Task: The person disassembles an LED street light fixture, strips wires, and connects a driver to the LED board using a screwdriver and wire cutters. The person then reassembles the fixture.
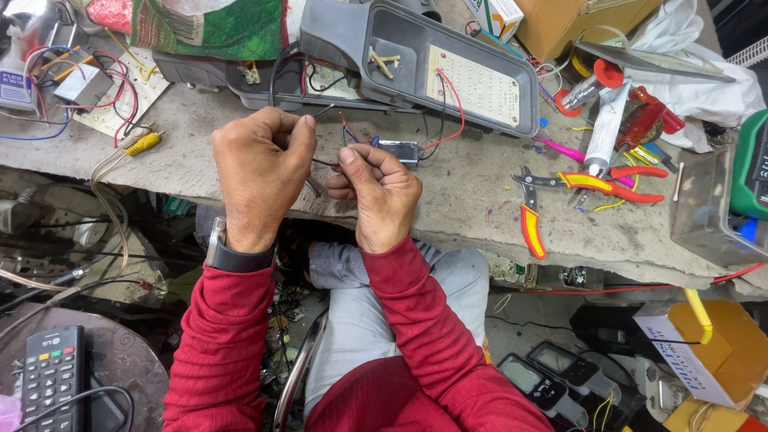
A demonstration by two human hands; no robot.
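My left hand point(260, 168) and my right hand point(376, 192) are held close together above the front edge of the workbench point(472, 192). Each pinches the end of a thin dark wire point(326, 163) that runs between them. Just behind the hands lies a small grey driver box point(400, 151) with red and black leads going up into an opened grey street-light housing point(416, 64), whose white LED panel point(478, 84) faces up. I wear red sleeves and a watch on the left wrist.
Red-and-yellow pliers point(532, 220) and cutters point(608, 186) lie right of my hands, beside a white tube point(602, 132). A circuit board with wires point(88, 84) sits far left. Below the bench are a remote point(52, 376), meters point(552, 376) and a cardboard box point(708, 352).
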